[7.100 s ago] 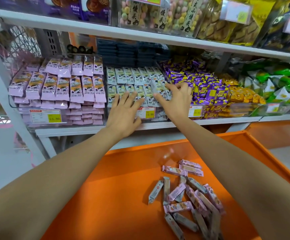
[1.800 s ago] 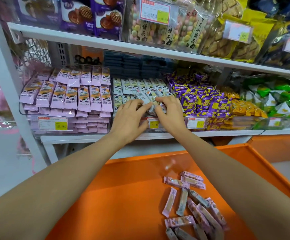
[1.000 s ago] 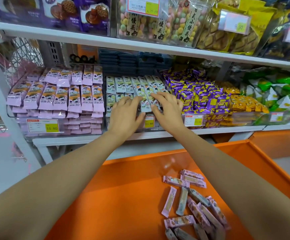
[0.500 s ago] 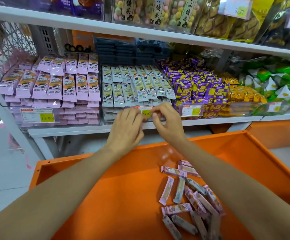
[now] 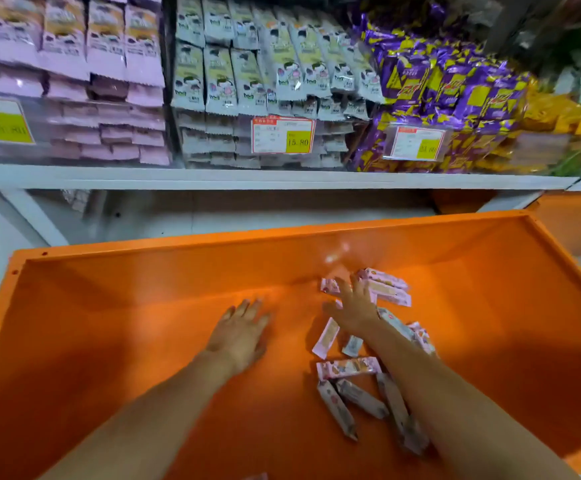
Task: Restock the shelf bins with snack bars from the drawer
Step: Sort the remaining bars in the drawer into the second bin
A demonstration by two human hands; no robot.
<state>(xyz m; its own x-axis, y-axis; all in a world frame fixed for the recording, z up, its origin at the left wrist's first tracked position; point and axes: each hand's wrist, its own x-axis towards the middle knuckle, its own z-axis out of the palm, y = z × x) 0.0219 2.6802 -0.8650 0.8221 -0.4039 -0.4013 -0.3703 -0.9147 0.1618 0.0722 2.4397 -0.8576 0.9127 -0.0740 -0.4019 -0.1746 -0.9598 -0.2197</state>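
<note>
While the fingers [image 5: 245, 308] of the left hand [image 5: 238, 336] are stretched flat and a bit spread, holding nothing, over bare drawer floor, the right hand [image 5: 356, 310] has its fingers splayed too. It's lying right over the pink snack bars [image 5: 347, 368], not curled round any (bit blurry, mind). The bars lie scattered in the right half of the orange drawer [image 5: 109, 341]. Above it the shelf bins [image 5: 334, 140] are packed: pink packs [image 5: 105, 46] on the left, grey-green packs [image 5: 219, 77] in the middle, purple-yellow packs [image 5: 455, 81] on the right.
</note>
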